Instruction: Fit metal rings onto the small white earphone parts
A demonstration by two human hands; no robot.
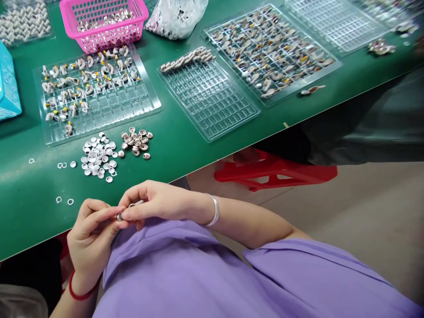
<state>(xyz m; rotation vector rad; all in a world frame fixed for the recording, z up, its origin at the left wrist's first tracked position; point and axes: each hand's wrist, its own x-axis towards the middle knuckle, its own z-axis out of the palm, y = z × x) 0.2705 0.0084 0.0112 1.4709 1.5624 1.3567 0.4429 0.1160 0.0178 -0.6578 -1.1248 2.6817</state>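
Observation:
Close to the table's front edge, my left hand (93, 232) and my right hand (157, 201) meet fingertip to fingertip. Between them is a small pale earbud part (119, 216) with a dark rim, pinched from both sides; its pale stem shows among my right fingers, and the fingers hide most of the rest. Just beyond my hands lies a pile of small white round caps (99, 154). A smaller heap of beige cup-shaped pieces (136, 140) sits to its right. Several thin white rings (70, 202) are scattered on the green table (29, 198) to the left.
A clear tray (145, 104) is partly filled with curved beige earbud parts. Right of it stand another clear tray (215, 101) with a row of parts and a fuller tray (271, 48). Behind are a pink basket (99, 37) and a plastic bag (179, 17). A red stool (274, 172) is below.

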